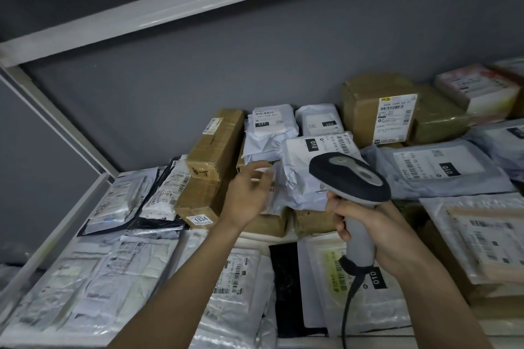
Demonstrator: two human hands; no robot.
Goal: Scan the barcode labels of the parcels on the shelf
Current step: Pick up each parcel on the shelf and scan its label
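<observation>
Dim grey wall (198, 79) behind white metal shelf frame (170, 5)

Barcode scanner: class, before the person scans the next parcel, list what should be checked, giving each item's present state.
1. Barcode scanner gripped by right hand: ok.
2. Scanner head points toward the white parcel marked 010: ok.
3. That parcel's barcode label faces up, unobstructed: ok, though the scanner head partly covers the parcel.
4. Left hand free, open, reaching toward the parcels: ok.
5. Scanner cable hangs free, not snagged: cannot tell.
6. Scanner switched on: cannot tell.
</observation>
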